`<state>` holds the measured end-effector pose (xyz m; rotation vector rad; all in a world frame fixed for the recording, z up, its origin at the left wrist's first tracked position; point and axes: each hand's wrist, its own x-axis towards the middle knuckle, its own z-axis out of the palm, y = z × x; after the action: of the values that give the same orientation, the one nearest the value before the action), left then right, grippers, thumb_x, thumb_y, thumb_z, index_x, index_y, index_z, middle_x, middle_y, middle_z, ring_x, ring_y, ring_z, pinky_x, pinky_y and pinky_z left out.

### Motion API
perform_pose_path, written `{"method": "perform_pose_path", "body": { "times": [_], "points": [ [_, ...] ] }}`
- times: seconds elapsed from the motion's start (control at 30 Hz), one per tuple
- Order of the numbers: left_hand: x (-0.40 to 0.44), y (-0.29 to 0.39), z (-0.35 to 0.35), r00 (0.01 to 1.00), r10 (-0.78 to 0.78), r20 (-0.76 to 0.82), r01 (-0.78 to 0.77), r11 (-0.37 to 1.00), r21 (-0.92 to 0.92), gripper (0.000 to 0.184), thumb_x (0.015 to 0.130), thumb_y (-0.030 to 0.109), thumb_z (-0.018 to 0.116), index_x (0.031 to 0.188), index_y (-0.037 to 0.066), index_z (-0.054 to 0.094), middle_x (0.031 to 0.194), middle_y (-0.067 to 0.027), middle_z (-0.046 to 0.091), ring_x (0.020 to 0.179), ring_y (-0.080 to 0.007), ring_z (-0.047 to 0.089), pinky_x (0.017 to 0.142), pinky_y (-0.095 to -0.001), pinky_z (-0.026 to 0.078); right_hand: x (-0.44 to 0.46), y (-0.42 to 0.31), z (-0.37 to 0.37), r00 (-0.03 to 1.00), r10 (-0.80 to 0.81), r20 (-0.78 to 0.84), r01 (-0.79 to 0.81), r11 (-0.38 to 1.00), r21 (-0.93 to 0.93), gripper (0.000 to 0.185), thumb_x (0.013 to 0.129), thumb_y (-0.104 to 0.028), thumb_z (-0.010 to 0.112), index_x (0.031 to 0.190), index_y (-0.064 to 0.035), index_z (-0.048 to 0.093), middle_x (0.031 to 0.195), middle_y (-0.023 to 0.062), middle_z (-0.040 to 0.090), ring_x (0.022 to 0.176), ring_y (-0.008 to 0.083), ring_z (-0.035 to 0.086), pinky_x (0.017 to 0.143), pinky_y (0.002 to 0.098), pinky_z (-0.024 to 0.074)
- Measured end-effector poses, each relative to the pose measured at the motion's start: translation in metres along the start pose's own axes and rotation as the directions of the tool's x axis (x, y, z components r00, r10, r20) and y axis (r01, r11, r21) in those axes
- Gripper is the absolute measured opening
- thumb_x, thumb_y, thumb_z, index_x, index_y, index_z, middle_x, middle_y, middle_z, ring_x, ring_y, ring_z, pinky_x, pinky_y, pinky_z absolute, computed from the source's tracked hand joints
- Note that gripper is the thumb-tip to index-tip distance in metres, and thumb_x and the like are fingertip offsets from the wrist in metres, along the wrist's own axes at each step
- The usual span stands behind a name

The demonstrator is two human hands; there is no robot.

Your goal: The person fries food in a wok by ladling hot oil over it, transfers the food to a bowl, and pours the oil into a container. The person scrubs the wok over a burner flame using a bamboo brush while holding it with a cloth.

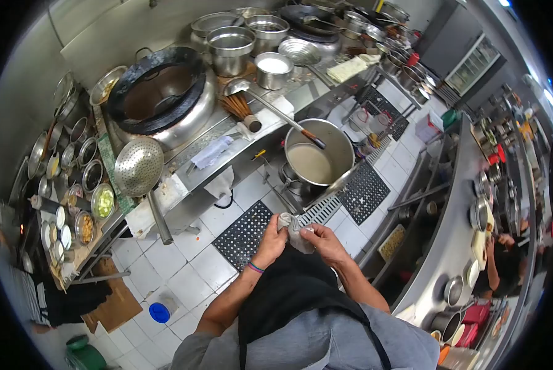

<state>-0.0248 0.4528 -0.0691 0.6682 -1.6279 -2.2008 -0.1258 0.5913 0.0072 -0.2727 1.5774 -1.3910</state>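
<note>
Above the tiled floor (193,274), the left hand (270,245) and right hand (325,243) both grip a cloth (292,228), seemingly bunching it, and freeing either calls for loosening.

Head view: L hand (272,242) + R hand (325,243) both gripping bunched grey cloth (293,231), just above blk apron (292,293).
Clock from cloth: lg. steel pot (345,148) w/ cloudy liq. (310,163) at 12–1; ladle (273,108) approx. 11:30, wooden hdl. end over pot; blk-rimmed wok (125,108) 10–11; perf. skimmer (139,168) approx. 10; perf. mat (240,237) at 9, tub w/ blue lid (159,312) at 8, both on tiled flr. (210,271)
</note>
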Motion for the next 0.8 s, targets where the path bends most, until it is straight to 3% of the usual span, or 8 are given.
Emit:
{"method": "perform_pose_path", "body": {
  "times": [0.13, 0.23, 0.27, 0.37, 0.5, 0.57, 0.63, 0.8],
  "points": [
    [0.012, 0.013, -0.005, 0.988, -0.155, 0.016, 0.137, 0.815, -0.563, 0.033, 0.099, 0.005, 0.052, 0.131, 0.009, 0.044, 0.129, -0.0102, 0.057, 0.119, -0.022, 0.056, 0.098, -0.0354, 0.048, 0.032, -0.024, 0.014, 0.995, 0.019, 0.097, -0.027, 0.996, 0.082, 0.022, 0.099, -0.025, 0.062, 0.101, -0.004, 0.067, 0.089, 0.0002, 0.066, 0.081, 0.0085, 0.057, 0.072, 0.0254, 0.0449],
    [0.022, 0.051, -0.014, 0.991, -0.135, 0.015, 0.111, 0.749, -0.653, 0.038, 0.102, 0.009, 0.049, 0.138, 0.012, 0.038, 0.135, -0.0121, 0.052, 0.12, -0.0242, 0.056, 0.096, -0.0382, 0.051, 0.062, -0.043, 0.014, 0.969, 0.064, 0.24, -0.117, 0.971, 0.21, 0.023, 0.1, -0.025, 0.059, 0.103, -0.0039, 0.067, 0.093, 0.0029, 0.067, 0.083, 0.0106, 0.058, 0.077, 0.0285, 0.0457],
    [0.028, 0.057, -0.018, 0.981, -0.194, -0.029, 0.124, 0.728, -0.674, 0.047, 0.101, 0.01, 0.054, 0.143, 0.012, 0.032, 0.134, -0.0119, 0.051, 0.117, -0.0185, 0.056, 0.096, -0.0351, 0.051, 0.074, -0.048, 0.011, 0.951, 0.078, 0.298, -0.146, 0.966, 0.212, 0.024, 0.1, -0.026, 0.059, 0.103, -0.0037, 0.067, 0.094, 0.0033, 0.067, 0.084, 0.011, 0.059, 0.078, 0.029, 0.0458],
    [0.035, 0.078, -0.012, 0.99, 0.057, -0.13, -0.082, 0.977, -0.197, 0.066, 0.092, 0.006, 0.068, 0.145, 0.013, 0.03, 0.131, -0.0126, 0.051, 0.113, -0.0181, 0.057, 0.093, -0.0341, 0.052, 0.095, -0.071, 0.01, 0.903, 0.115, 0.414, -0.179, 0.976, 0.12, 0.04, 0.102, -0.036, 0.053, 0.113, 0.0006, 0.066, 0.094, 0.004, 0.067, 0.085, 0.0119, 0.059, 0.078, 0.0287, 0.0456],
    [0.058, 0.093, -0.032, 0.992, -0.038, -0.121, 0.037, 0.999, -0.011, 0.071, 0.082, 0.006, 0.08, 0.138, 0.005, 0.036, 0.116, -0.009, 0.058, 0.099, -0.0163, 0.062, 0.082, -0.0316, 0.055, 0.129, -0.091, 0.008, 0.785, 0.157, 0.6, -0.212, 0.977, 0.022, 0.061, 0.104, -0.049, 0.043, 0.128, 0.0052, 0.059, 0.099, 0.0088, 0.068, 0.089, 0.0156, 0.061, 0.08, 0.0294, 0.0479],
    [0.063, 0.097, -0.044, 0.97, -0.192, -0.149, 0.143, 0.946, -0.29, 0.056, 0.083, 0.011, 0.078, 0.129, 0.003, 0.048, 0.108, -0.0091, 0.064, 0.092, -0.0187, 0.066, 0.068, -0.0322, 0.058, 0.148, -0.109, 0.004, 0.711, 0.158, 0.685, -0.257, 0.965, 0.044, 0.065, 0.104, -0.051, 0.04, 0.128, 0.0062, 0.058, 0.103, 0.0116, 0.069, 0.092, 0.0176, 0.063, 0.082, 0.0305, 0.0496],
    [0.063, 0.1, -0.061, 0.92, -0.361, -0.153, 0.232, 0.816, -0.53, 0.05, 0.083, 0.012, 0.076, 0.127, 0.006, 0.052, 0.106, -0.0087, 0.066, 0.09, -0.0219, 0.068, 0.063, -0.034, 0.058, 0.158, -0.14, 0.009, 0.823, 0.03, 0.567, -0.067, 0.997, 0.044, 0.065, 0.105, -0.049, 0.037, 0.129, 0.0083, 0.056, 0.113, 0.0167, 0.068, 0.094, 0.0206, 0.066, 0.082, 0.0331, 0.0518],
    [0.054, 0.112, -0.104, 0.892, -0.309, -0.331, 0.103, 0.85, -0.516, 0.037, 0.092, 0.017, 0.067, 0.124, 0.006, 0.054, 0.104, -0.0098, 0.066, 0.086, -0.0223, 0.069, 0.055, -0.0317, 0.057, 0.211, -0.175, 0.019, 0.896, -0.081, 0.437, 0.0, 0.983, 0.181, 0.057, 0.106, -0.041, 0.039, 0.128, 0.0089, 0.054, 0.112, 0.019, 0.067, 0.09, 0.0209, 0.064, 0.082, 0.0357, 0.0515]
  ]
}}
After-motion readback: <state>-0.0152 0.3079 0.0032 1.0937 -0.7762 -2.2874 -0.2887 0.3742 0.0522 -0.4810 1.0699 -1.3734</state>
